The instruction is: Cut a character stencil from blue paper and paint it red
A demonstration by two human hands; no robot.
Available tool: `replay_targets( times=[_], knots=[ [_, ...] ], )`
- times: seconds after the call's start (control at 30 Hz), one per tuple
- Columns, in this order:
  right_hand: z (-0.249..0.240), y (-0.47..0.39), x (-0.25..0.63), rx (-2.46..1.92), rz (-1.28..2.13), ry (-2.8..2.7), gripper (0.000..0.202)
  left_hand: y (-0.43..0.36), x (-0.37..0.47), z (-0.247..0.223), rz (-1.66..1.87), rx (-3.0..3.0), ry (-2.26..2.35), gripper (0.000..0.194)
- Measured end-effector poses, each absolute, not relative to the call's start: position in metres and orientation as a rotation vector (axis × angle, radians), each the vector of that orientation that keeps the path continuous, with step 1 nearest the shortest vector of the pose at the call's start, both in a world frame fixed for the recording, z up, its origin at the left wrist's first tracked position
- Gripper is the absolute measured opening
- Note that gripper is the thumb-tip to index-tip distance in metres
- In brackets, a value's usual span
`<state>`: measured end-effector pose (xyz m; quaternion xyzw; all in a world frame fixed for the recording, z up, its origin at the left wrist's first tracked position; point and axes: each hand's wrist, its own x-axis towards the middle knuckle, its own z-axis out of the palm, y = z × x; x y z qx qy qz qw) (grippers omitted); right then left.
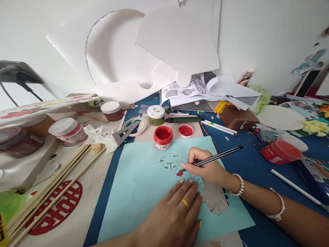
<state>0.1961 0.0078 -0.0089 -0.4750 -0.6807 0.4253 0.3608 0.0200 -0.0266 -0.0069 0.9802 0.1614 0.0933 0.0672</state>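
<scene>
Two bare hands work over one light-blue sheet of paper in the lower middle of the frame, lying on the dark-blue tabletop. The right hand pinches one slim black-and-silver brush-like tool between its fingers; the tool's tip is hard to make out, close to one small red paint patch on the paper. The left hand lies palm down, fingers stretched out and slightly apart, hiding part of the paper's cut-outs, so their full number cannot be told. The left forearm is cut off by the bottom edge.

One gold ring sits on the left hand; the right arm wears one white beaded bracelet and one silver bangle. Just above centre stand one open red paint jar and, beside it, one round red-smeared lid. At lower left, several pale wooden sticks overlap, too bunched to count surely, partly covering one red openwork oval.
</scene>
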Motion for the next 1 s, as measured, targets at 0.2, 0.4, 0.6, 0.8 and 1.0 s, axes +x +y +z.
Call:
replay_targets(
  times=[0.2,0.4,0.6,0.8,1.0],
  knots=[
    [-0.0113,0.0081,0.1972,-1.210,1.100,-1.751,0.028,-0.0261,0.0199,-0.0075,0.262,2.935,0.490,0.038],
    [-0.0096,0.0076,0.1967,-1.205,1.121,-1.772,0.026,-0.0268,0.0188,-0.0063,0.238,2.935,0.488,0.038],
    [-0.0089,0.0077,0.1960,-1.210,1.130,-1.792,0.026,-0.0255,0.0197,-0.0071,0.258,2.970,0.487,0.037],
    [-0.0096,0.0073,0.1970,-1.195,1.163,-1.801,0.026,-0.0251,0.0201,-0.0076,0.275,2.959,0.472,0.037],
    [-0.0096,0.0070,0.1966,-1.201,1.144,-1.805,0.026,-0.0256,0.0194,-0.0071,0.287,2.954,0.469,0.037]
  ],
)
